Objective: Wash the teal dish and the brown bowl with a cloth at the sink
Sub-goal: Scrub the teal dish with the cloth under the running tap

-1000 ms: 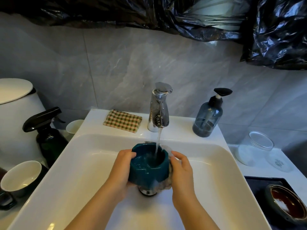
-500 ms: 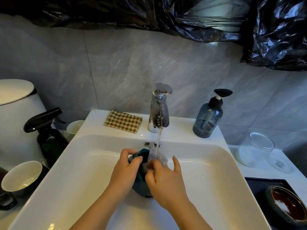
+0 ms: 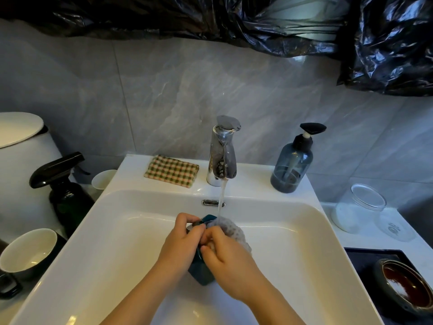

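Glossy white sink [image 3: 117, 242]. Left hand [image 3: 179, 245]: fingers curled round the rim of the teal dish [image 3: 200, 273], which is tilted on edge over the basin. Right hand [image 3: 232, 259]: fingers pinching a grey cloth [image 3: 232, 228] (knobbly weave, wet) against the dish. Brown bowl [image 3: 403, 287], glazed and round, sits far right on the counter.
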Action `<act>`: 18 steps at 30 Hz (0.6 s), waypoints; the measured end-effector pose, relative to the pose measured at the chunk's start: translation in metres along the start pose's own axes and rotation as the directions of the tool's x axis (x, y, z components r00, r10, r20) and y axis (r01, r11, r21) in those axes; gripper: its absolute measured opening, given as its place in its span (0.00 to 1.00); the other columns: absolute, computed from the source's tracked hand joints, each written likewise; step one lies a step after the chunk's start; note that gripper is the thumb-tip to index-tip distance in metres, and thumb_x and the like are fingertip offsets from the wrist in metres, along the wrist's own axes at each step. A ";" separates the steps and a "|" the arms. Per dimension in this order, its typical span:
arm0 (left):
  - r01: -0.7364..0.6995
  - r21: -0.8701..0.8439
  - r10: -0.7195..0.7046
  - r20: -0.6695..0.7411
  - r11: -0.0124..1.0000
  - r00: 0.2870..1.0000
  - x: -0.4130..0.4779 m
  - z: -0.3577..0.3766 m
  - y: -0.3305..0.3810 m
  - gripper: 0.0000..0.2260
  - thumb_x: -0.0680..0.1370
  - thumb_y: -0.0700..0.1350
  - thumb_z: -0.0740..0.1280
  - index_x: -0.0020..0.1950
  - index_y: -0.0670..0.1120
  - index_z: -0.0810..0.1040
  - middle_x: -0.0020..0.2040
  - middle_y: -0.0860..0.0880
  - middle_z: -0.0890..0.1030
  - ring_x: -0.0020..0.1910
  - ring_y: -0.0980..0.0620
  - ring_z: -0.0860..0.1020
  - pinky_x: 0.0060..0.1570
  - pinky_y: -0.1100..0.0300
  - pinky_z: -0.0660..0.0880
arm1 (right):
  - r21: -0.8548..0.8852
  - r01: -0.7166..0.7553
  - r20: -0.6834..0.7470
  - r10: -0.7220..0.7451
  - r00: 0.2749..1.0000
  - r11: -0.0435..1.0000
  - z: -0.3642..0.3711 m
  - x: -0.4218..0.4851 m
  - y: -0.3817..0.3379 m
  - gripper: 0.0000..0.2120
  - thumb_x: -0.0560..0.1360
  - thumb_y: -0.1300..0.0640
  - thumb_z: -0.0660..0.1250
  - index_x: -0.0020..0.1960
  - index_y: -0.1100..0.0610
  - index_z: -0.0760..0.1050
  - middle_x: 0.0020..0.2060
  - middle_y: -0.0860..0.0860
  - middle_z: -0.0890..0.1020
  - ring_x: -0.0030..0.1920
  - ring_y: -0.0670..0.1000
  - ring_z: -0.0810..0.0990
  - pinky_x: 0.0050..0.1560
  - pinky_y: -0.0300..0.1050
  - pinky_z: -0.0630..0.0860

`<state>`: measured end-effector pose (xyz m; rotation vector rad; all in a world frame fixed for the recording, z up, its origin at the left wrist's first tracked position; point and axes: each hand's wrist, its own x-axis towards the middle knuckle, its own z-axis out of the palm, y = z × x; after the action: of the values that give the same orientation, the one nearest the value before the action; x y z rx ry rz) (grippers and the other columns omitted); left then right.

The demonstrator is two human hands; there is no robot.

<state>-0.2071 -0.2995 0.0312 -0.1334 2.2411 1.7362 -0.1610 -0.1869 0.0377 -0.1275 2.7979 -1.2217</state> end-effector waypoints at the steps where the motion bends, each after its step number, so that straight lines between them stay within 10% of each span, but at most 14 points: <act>1: 0.001 -0.001 -0.001 0.017 1.000 1.000 0.000 0.001 0.000 0.01 0.78 0.47 0.61 0.49 0.52 0.70 0.42 0.45 0.79 0.43 0.46 0.78 0.45 0.51 0.74 | -0.063 -0.005 0.006 0.006 1.000 0.998 0.000 0.001 -0.001 0.08 0.79 0.53 0.53 0.53 0.51 0.69 0.49 0.47 0.77 0.51 0.46 0.73 0.50 0.43 0.72; 7: 0.030 -0.137 -0.041 -0.078 0.990 0.996 0.004 -0.001 0.002 0.01 0.78 0.46 0.62 0.48 0.52 0.71 0.46 0.42 0.79 0.44 0.44 0.79 0.43 0.52 0.74 | -0.363 0.050 -0.123 -0.101 0.987 0.930 -0.008 0.003 -0.003 0.13 0.78 0.53 0.53 0.54 0.56 0.73 0.50 0.51 0.80 0.60 0.47 0.67 0.71 0.38 0.53; 13: 0.051 -0.099 -0.060 -0.090 0.994 0.994 0.005 -0.005 -0.002 0.02 0.77 0.46 0.63 0.46 0.52 0.71 0.43 0.43 0.80 0.44 0.42 0.79 0.48 0.46 0.75 | -0.199 0.178 0.163 -0.146 0.976 0.964 -0.006 -0.003 -0.007 0.11 0.73 0.50 0.62 0.51 0.55 0.73 0.42 0.50 0.76 0.44 0.49 0.72 0.42 0.41 0.69; 18: 0.060 -0.090 -0.061 -0.004 0.994 0.998 0.002 0.001 0.000 0.01 0.78 0.46 0.63 0.48 0.51 0.71 0.48 0.39 0.80 0.46 0.43 0.79 0.48 0.48 0.76 | -0.299 0.100 0.009 -0.102 0.995 0.949 -0.004 0.004 -0.004 0.22 0.76 0.37 0.54 0.57 0.52 0.73 0.49 0.47 0.80 0.59 0.48 0.70 0.60 0.41 0.64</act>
<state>-0.2087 -0.2986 0.0300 -0.2246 2.1413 1.8077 -0.1650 -0.1867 0.0428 -0.2902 2.9963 -0.8044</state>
